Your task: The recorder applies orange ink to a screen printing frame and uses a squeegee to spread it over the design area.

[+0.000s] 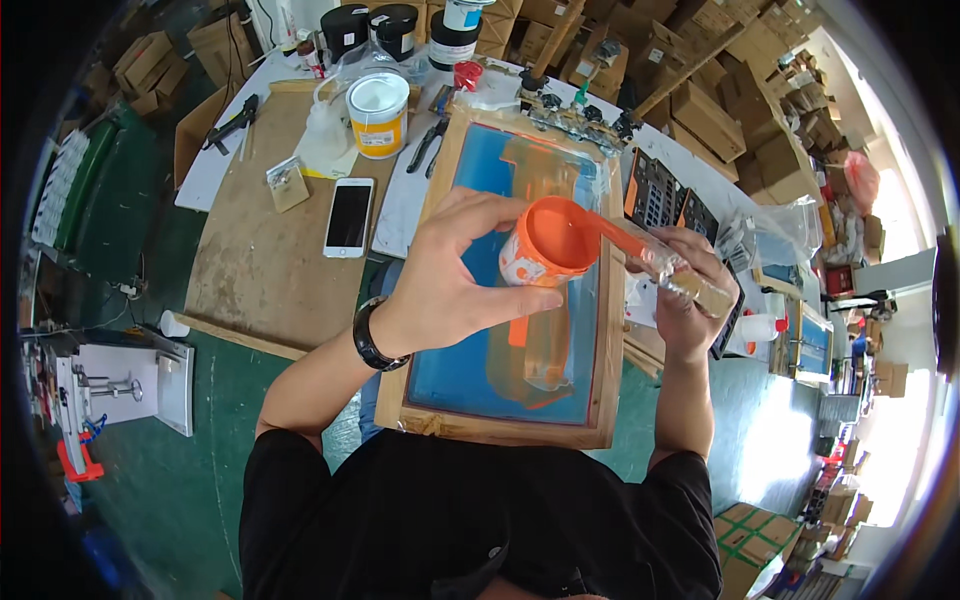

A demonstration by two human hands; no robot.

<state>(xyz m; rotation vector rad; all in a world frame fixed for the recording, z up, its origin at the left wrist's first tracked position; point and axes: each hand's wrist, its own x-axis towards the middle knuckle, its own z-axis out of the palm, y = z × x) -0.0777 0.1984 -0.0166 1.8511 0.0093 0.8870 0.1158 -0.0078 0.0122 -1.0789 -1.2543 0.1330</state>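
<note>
My left hand (470,270) is wrapped round a small cup of orange ink (548,245), its mouth tilted up toward me. In my right hand (692,290) is a spatula (640,245) with an orange-coated blade and a handle wrapped in clear film or tape. The blade's tip meets the cup's right rim. Below both hands lies a wooden-framed printing screen (500,432) with blue mesh and a tan, see-through middle area. Orange smears show on that middle area. The cup and my left hand hide part of the mesh.
Left of the screen are a white phone (349,218), a small tan square piece (287,184) and a yellow-and-white can (378,115). Black tubs (345,30) stand at the back. Metal clamps (580,120) adjoin the screen's far edge. Black-and-orange cases (655,190) sit to the right.
</note>
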